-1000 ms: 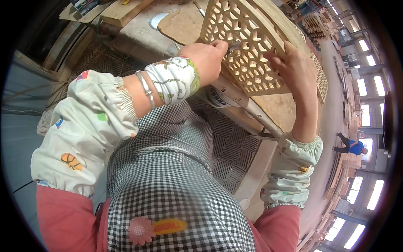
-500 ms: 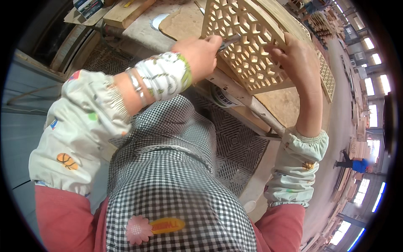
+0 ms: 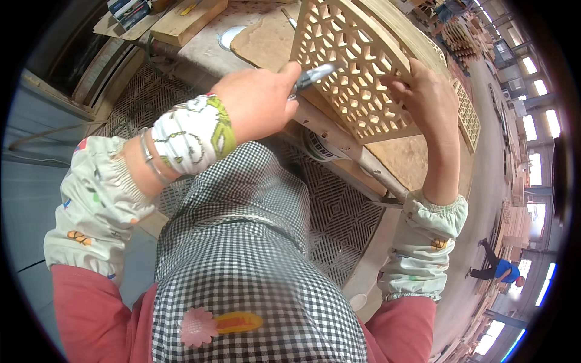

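A pale wooden lattice panel (image 3: 357, 75), cut with angular openings, stands tilted over the bench. My right hand (image 3: 431, 100) is closed on its right edge, fingers curled round the frame. In my closed left hand (image 3: 257, 100) is a slim silver-grey metal tool (image 3: 317, 74), slightly smeared; its exact kind is unclear. The tool points right, its tip in front of the panel's left part; I cannot tell whether they touch. Beneath the panel lies a tan sheet (image 3: 263, 41) on the workbench (image 3: 203, 54).
A thick wooden block (image 3: 189, 23) and a small dark box (image 3: 128, 12) sit at the far left of the bench. Below the bench edge is a white bucket (image 3: 321, 146). Another lattice panel (image 3: 467, 118) shows behind my right hand. A person in blue (image 3: 503, 270) walks at far right.
My left hand has drawn back left and down with the metal tool, showing more of it. The panel and my right hand have barely shifted. The distant person has moved.
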The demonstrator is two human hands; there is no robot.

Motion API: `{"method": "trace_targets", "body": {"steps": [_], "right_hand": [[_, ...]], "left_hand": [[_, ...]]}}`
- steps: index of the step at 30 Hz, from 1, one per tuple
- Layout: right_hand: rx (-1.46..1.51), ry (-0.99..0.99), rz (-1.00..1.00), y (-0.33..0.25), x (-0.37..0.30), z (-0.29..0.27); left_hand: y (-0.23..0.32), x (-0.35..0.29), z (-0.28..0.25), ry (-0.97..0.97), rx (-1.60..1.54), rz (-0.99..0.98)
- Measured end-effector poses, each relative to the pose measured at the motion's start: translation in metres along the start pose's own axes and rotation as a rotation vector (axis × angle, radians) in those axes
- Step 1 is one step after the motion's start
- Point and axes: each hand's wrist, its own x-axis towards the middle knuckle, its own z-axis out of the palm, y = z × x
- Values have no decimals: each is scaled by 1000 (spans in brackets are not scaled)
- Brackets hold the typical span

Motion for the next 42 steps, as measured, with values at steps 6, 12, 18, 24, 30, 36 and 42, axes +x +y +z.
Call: {"method": "trace_targets", "body": {"steps": [6, 12, 18, 24, 30, 36, 42], "right_hand": [[-27, 19, -47, -8, 0, -3], [-25, 6, -43, -8, 1, -3], [-47, -16, -20, -7, -1, -4], [-22, -9, -39, -10, -1, -5], [-34, -10, -25, -10, -3, -10], [-6, -6, -55, -2, -1, -3], [5, -21, -18, -9, -3, -7]], "left_hand": [[6, 15, -10, 22, 28, 18], [13, 40, -7, 49, 89, 36], [11, 25, -3, 35, 74, 16], [6, 37, 2, 129, 98, 37], [4, 25, 3, 75, 37, 2], [-12, 0, 24, 84, -203, -2], [-70, -89, 112, -166, -971, -261]]}}
